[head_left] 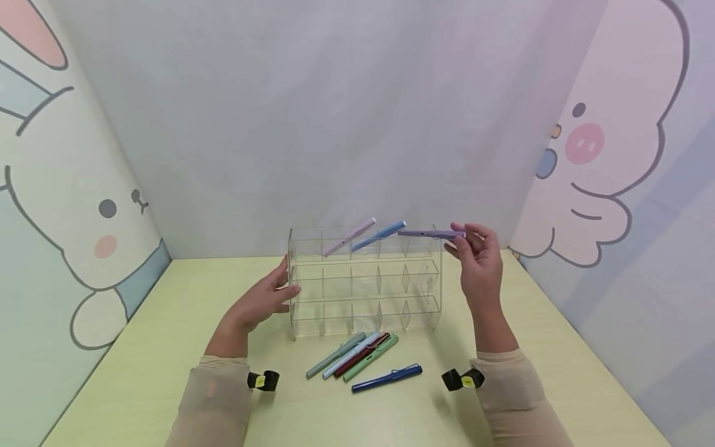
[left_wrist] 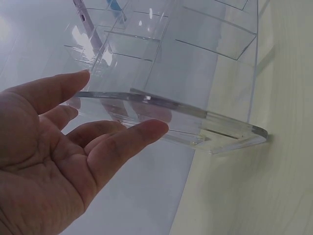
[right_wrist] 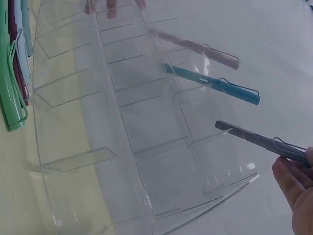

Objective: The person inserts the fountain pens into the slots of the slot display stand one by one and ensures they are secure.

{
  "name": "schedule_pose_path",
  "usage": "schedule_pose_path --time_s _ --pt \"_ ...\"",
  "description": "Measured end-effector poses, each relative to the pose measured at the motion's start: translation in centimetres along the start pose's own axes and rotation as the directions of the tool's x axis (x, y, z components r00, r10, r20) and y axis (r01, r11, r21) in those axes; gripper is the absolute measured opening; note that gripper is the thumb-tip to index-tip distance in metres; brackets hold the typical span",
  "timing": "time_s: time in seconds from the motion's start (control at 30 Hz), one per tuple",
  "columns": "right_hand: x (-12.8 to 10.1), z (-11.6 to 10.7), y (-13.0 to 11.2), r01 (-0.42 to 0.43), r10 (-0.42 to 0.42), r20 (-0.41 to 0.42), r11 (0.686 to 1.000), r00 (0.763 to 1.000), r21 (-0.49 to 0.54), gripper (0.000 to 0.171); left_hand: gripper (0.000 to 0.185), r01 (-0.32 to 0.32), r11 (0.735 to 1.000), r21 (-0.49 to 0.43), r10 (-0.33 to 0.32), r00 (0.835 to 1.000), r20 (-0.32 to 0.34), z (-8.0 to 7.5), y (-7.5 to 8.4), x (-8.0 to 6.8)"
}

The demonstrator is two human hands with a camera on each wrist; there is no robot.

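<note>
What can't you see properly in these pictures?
- Right hand: the right wrist view shows only its fingertips; the frame edge cuts off the rest.
- Purple pen: its rear end is hidden behind the fingers in both views.
- Dark red pen: mostly covered by neighbouring pens on the table.
- Clear organizer: head view can't show whether the purple pen's tip is inside a slot.

Staged tabletop booth, not lived-in room: pale yellow-green table (head_left: 167,347) enclosed beyond and beside both hands by cartoon-printed backdrop panels (head_left: 67,205); plain white sheet (head_left: 335,124) hung behind.
</note>
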State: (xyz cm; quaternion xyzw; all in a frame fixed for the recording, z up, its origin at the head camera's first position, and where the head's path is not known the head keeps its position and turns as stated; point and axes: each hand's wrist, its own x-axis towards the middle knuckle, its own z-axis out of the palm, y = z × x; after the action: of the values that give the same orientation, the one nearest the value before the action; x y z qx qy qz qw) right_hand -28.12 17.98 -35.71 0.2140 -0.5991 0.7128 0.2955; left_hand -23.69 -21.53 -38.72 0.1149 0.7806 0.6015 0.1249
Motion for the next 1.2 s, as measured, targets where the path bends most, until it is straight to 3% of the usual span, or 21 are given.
schedule_pose_path --time_s 0.2,0.47,0.9,1.2 --pt "0.0 0.8 -0.7 0.043 -0.038 0.046 0.993 0.998 -0.113 0.027 0.079 -0.006 1.0 -0.015 0.007 1.0 0.013 0.0 -0.6 0.6" --pt "0.3 2.0 0.1 0.019 -0.016 0.032 0.995 0.999 -0.095 0.026 0.077 -0.018 1.0 0.017 0.018 1.0 -0.019 -0.7 -2.2 1.4" --pt "0.8 2.9 0.7 0.015 -0.014 0.011 0.988 1.0 -0.154 0.027 0.078 -0.01 1.0 0.017 0.01 1.0 -0.02 -0.5 -1.8 1.0" --pt "1.7 3.3 0.4 0.005 0.008 0.06 0.976 0.998 -0.219 0.024 0.079 -0.023 1.0 0.021 0.023 0.999 -0.023 -0.2 -2.0 1.3"
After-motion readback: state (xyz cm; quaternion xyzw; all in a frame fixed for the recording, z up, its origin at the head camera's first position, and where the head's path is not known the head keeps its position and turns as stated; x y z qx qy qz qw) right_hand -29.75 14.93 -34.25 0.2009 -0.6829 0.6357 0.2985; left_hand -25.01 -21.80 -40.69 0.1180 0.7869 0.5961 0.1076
